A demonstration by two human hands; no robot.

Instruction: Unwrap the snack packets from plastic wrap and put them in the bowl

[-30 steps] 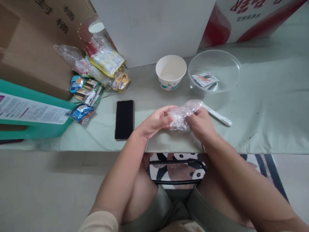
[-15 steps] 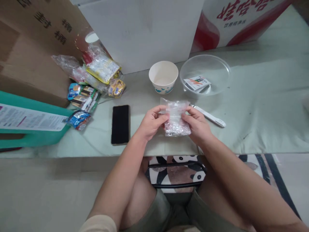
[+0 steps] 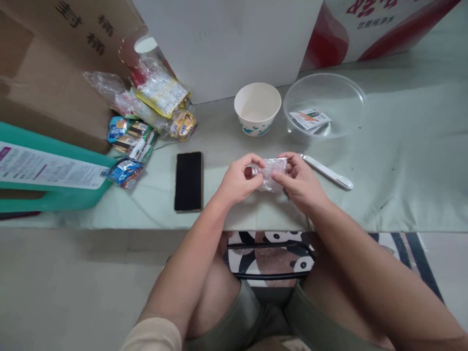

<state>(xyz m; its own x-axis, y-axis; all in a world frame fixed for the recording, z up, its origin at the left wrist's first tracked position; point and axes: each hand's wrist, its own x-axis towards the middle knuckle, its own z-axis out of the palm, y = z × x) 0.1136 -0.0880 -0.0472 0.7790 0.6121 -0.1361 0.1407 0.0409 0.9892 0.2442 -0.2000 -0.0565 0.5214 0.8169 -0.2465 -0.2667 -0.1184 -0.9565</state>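
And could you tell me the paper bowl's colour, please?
The paper bowl is white, with teal markings low outside, as the head view shows.

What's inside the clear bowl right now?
The clear bowl holds a white packet with orange and dark print. A pale edge shows beneath it, but the packet covers the rest, so I can't tell what lies under there.

Pale green tablecloth [image 3: 413,165], whitish see-through plastic packet [image 3: 269,179]
White bowl [image 3: 258,109] with blue-green print, black phone [image 3: 188,181], white slim tool [image 3: 328,172], teal case [image 3: 91,197] with white label [image 3: 47,163], brown carton [image 3: 54,63] with black characters, red-and-white box [image 3: 360,36], panda-patterned mat [image 3: 268,261].
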